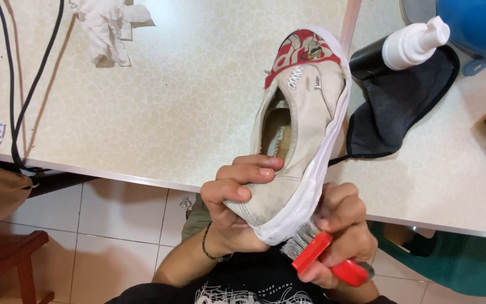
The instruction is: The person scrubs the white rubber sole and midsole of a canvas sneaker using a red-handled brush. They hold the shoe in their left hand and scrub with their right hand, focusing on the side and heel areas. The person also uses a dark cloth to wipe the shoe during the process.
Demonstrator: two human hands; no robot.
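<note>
Shoe (302, 129), pale canvas with a red toe, is hanging over the table (187, 101) edge, heel gripped tightly by the left hand (237, 197). At 5 o'clock the right hand (341, 231) is closing around a red brush (324, 256), bristles touching the white sole. Speckled cream tabletop is carrying a dark cloth (395, 107) at 2 o'clock; tiled floor (119, 225) is lying below.

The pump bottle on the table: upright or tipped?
Tipped: the pump bottle lies sideways on the dark cloth, nozzle pointing right.
</note>
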